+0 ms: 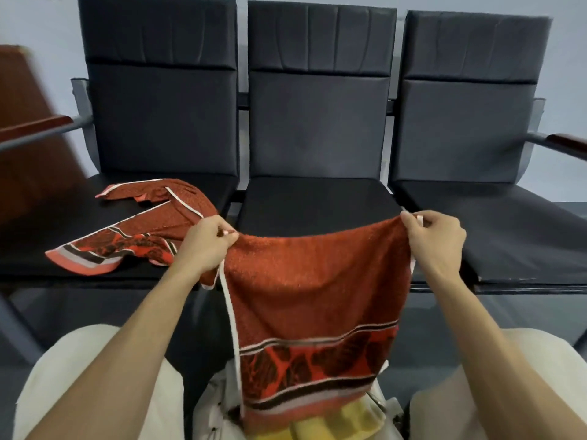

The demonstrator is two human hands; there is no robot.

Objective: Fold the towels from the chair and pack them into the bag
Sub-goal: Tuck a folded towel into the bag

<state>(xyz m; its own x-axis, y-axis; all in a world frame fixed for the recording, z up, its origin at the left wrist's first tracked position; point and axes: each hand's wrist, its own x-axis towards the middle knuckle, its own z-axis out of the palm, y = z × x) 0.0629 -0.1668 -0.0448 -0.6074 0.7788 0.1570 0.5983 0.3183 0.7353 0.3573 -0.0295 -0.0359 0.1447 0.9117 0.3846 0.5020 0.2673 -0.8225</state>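
Red towel (317, 296) hanging below both grips, left hand (206, 242) pinching one top corner, right hand (436, 239) pinching the other

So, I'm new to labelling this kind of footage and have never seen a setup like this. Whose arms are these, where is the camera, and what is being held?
There is no machine here. A person wears a wide-angle camera on the head, looking forward and down, so the two arms are their own. The left hand and right hand each pinch a top corner of a red patterned towel, which hangs spread between them. A second towel of the same pattern lies crumpled on the left seat of a row of three dark chairs. Between the person's knees sits a pale bag with a yellow item inside it.
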